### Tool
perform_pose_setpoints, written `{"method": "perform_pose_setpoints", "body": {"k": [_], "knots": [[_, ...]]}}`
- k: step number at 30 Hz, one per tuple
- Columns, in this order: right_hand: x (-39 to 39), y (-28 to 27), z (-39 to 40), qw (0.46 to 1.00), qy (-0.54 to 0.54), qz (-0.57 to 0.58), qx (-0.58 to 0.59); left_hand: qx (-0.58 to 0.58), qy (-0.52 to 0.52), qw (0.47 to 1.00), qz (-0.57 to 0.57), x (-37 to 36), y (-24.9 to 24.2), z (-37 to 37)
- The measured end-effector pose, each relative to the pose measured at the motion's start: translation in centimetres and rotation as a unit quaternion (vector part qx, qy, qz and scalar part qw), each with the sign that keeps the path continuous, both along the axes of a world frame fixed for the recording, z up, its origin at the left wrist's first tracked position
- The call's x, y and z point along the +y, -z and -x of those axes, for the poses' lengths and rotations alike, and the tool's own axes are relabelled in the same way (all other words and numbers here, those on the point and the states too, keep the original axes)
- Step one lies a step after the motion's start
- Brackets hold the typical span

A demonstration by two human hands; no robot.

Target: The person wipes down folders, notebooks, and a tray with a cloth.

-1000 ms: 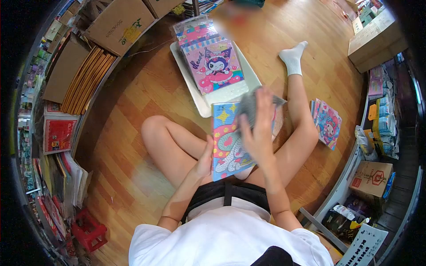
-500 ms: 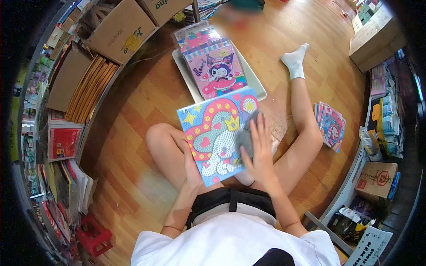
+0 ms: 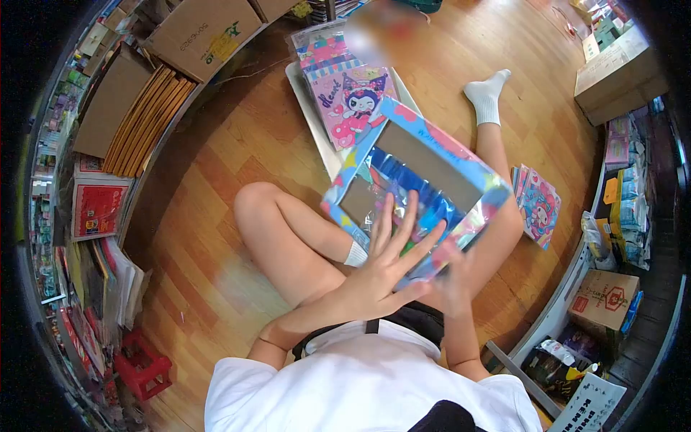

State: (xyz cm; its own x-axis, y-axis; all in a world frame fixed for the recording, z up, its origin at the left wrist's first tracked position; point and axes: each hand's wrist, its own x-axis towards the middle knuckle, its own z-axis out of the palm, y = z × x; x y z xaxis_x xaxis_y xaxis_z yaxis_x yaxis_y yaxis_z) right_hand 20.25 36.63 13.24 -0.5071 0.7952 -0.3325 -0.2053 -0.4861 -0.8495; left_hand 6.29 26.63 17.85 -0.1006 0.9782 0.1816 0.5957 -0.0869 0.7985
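Blue-edged frame (image 3: 445,147) slants under splayed left hand (image 3: 385,277), blurred right hand (image 3: 455,279) beside, grip unclear.

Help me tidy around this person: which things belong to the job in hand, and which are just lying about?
Job:
patterned package at the left hand and right hand
probably the packs on the white tray

Apparently lying about:
red crate
cardboard box, lower right

- red crate (image 3: 143,366) on the wooden floor (image 3: 194,266)
- upright papers (image 3: 121,288) just beyond the red crate
- red-fronted box (image 3: 98,213) farther beyond the red crate
- printed sign (image 3: 593,405) well right of the red crate
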Motion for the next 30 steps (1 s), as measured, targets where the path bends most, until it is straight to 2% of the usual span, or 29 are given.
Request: {"method": "perform_pose_setpoints", "body": {"k": [1,3,4,6,8,9,10,11,13,15,18,21,22,23,25,26,28,29,30], "knots": [[1.4,-0.4,0.3,0.998,0.033,0.012,0.060,0.003,-0.006,1.000,-0.004,0.0,-1.0,0.4],[3.5,1.8,-2.2,0.997,0.072,-0.006,0.026,-0.123,-0.100,0.981,-0.108,0.0,-0.5,1.5],[4.0,2.5,-3.4,0.996,0.087,0.003,0.022,-0.085,-0.178,0.968,-0.154,0.1,-1.1,2.6],[4.7,3.4,-5.4,0.996,0.091,0.001,0.020,0.001,-0.272,0.955,-0.122,0.3,-1.6,4.4],[4.9,3.8,-6.8,0.997,0.071,-0.022,0.028,-0.137,-0.233,0.960,-0.078,-0.1,-0.8,5.1],[4.7,3.5,-6.5,0.997,0.068,-0.024,0.009,-0.314,-0.142,0.938,-0.046,-0.6,1.2,5.2],[4.4,2.8,-5.7,0.997,0.065,-0.027,-0.011,-0.479,-0.045,0.877,-0.011,-0.9,3.0,4.9],[4.4,2.1,-4.8,0.997,0.061,-0.032,-0.029,-0.553,-0.060,0.831,-0.004,-1.3,4.6,4.2],[4.9,1.8,-3.3,0.987,0.013,-0.140,-0.077,-0.688,-0.088,0.720,0.013,-2.9,7.9,1.9],[5.3,0.0,-1.5,0.944,-0.030,-0.248,-0.218,-0.799,-0.117,0.589,0.033,-3.9,9.4,0.5],[5.2,0.4,0.1,0.805,-0.134,-0.517,-0.259,-0.743,-0.227,0.630,-0.005,-3.1,8.1,-0.2],[1.8,0.7,2.5,0.776,-0.140,-0.563,-0.246,-0.807,-0.163,0.564,-0.068,-3.1,8.4,-0.3],[0.1,0.7,3.1,0.781,-0.191,-0.557,-0.208,-0.787,-0.185,0.583,-0.076,-2.8,8.6,-0.4],[-1.7,0.6,3.6,0.783,-0.240,-0.548,-0.170,-0.796,-0.174,0.571,-0.097,-2.6,8.8,-0.4],[-5.1,-0.9,4.5,0.797,-0.260,-0.533,-0.115,-0.813,-0.150,0.546,-0.135,-2.0,8.9,-0.1],[-5.1,-1.4,4.6,0.784,-0.286,-0.539,-0.112,-0.771,-0.223,0.586,-0.108,-2.4,9.0,0.4],[-5.2,-2.1,4.7,0.759,-0.336,-0.548,-0.110,-0.835,-0.093,0.513,-0.176,-2.4,8.9,1.2],[-4.4,-1.5,5.0,0.731,-0.298,-0.589,-0.172,-0.858,-0.026,0.469,-0.209,-2.4,8.7,1.3],[-3.0,-0.6,5.3,0.697,-0.259,-0.627,-0.232,-0.807,-0.121,0.544,-0.198,-2.4,8.2,1.1]]}}
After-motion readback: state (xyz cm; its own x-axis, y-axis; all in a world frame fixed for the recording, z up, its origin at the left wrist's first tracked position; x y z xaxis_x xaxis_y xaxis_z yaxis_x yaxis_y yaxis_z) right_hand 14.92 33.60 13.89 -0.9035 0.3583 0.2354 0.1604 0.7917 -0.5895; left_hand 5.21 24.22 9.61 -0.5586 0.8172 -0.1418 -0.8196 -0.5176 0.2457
